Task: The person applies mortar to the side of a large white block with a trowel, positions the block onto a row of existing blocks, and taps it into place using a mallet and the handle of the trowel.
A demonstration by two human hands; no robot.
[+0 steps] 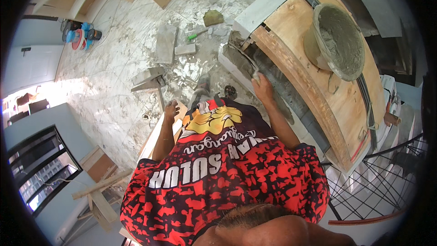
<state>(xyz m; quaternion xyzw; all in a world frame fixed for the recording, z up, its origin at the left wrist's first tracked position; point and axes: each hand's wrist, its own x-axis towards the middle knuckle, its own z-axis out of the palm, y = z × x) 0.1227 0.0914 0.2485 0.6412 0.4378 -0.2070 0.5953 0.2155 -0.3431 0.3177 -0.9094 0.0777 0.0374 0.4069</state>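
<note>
My right hand (262, 86) is closed round the handle of a trowel (251, 62), whose blade lies at wet grey mortar (239, 57) on top of a low block wall (234, 66). Part of the blade is hard to make out against the mortar. My left hand (172, 109) hangs apart from the wall, fingers loosely bent, with nothing visible in it. To the right of the trowel, a bucket (314, 48) with grey mortar inside stands tilted on a plywood board (291, 27).
Dark rods (364, 95) run across the plywood beneath the bucket. Blocks (167, 43), a green-handled tool (192, 37) and a broken block (148, 79) lie on the smeared tile floor (123, 32). Wooden offcuts (102, 205) sit at lower left, a black metal grille (378, 187) at lower right.
</note>
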